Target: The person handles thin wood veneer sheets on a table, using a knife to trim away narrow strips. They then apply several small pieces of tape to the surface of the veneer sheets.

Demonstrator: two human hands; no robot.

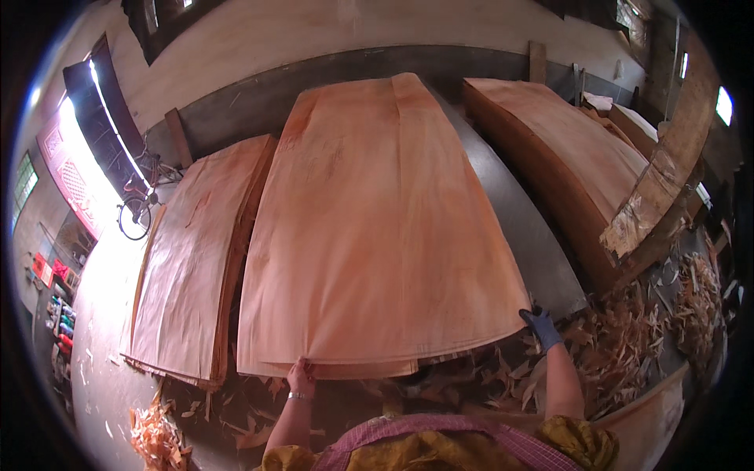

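A broad, reddish-tan sheet of wood veneer [369,228] lies on the middle stack, its near edge toward me. My left hand [301,378], bare with a band at the wrist, pinches that near edge left of its middle. Another veneer layer [377,368] peeks out beneath the edge there. At the sheet's near right corner, my right hand [542,326] in a dark blue-grey glove has its fingers closed at the edge. Part of its grip is hard to make out. A smooth grey surface [514,204] shows along the sheet's right side.
A lower veneer stack [192,259] stands at left, and a taller one [561,141] at right. A rough board [667,173] slants at far right. Wood scraps [613,345] litter the floor, with a shavings pile [157,436] at lower left. A bicycle [137,208] stands near the bright doorway.
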